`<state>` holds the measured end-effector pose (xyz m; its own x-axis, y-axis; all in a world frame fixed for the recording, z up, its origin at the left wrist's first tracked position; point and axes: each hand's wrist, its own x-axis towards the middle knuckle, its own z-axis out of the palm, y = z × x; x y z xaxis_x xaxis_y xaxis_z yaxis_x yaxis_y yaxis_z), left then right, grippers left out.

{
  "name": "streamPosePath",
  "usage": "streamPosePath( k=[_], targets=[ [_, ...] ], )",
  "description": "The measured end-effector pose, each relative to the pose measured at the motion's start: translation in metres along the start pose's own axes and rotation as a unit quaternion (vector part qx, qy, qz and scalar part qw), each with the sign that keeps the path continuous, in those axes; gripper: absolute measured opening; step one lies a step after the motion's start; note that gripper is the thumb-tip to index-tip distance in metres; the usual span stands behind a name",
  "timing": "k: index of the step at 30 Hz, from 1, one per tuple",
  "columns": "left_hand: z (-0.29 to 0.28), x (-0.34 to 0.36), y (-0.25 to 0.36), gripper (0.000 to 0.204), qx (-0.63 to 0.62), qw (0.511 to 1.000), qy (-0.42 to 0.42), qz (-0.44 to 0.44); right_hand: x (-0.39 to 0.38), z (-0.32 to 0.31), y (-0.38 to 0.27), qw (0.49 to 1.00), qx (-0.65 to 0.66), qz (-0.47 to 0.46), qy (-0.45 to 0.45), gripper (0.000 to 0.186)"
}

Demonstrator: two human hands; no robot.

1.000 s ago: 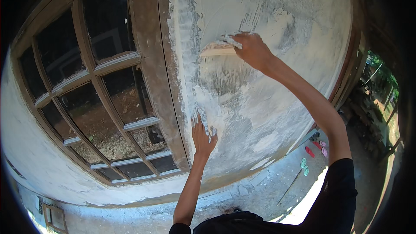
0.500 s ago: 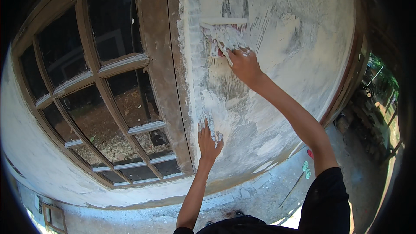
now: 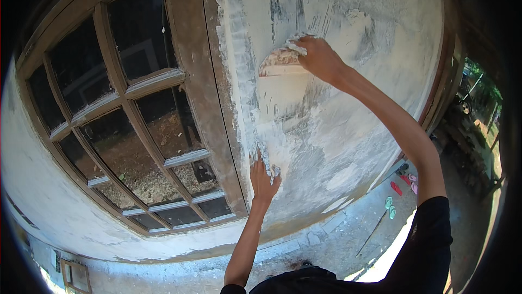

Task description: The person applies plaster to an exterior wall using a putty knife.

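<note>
My right hand, its fingers smeared with white putty, is closed round a wide putty knife. The knife's blade lies against the upper part of the wall, its long pale edge facing down. Lower down, beside the window frame, my left hand reaches up to the wall with fingers stretched and thumb apart. Thick grey-white putty coats those fingers, and I make out no tool in them. Around both hands the wall is patchy with cream and grey streaks.
A brown wooden window frame with dark panes fills the left. Green slippers and red ones lie on the concrete floor. A small wooden frame stands at lower left.
My right hand has turned the putty knife over, so its long edge now faces down instead of up, and it sits lower. My left hand has stayed nearly in place.
</note>
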<state>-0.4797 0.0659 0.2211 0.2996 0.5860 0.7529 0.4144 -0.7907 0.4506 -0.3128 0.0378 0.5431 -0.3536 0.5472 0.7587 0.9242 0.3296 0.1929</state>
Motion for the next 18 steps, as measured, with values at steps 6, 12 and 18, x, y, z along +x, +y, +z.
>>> streamPosePath(
  k=[6, 12, 18],
  targets=[
    [0.008, 0.002, -0.002, 0.054, -0.024, 0.999, 0.024, 0.003, 0.114, -0.066, 0.068, 0.966, -0.14, -0.116, 0.185, 0.018],
    [0.008, 0.003, 0.003, 0.054, -0.016, 0.999, 0.046, 0.01, 0.129, -0.128, 0.089, 0.953, -0.106, -0.131, 0.251, 0.023],
    [0.001, 0.005, 0.006, 0.05, 0.019, 0.997, 0.063, 0.036, 0.029, -0.015, 0.026, 0.975, -0.109, -0.004, 0.193, 0.023]
  ],
)
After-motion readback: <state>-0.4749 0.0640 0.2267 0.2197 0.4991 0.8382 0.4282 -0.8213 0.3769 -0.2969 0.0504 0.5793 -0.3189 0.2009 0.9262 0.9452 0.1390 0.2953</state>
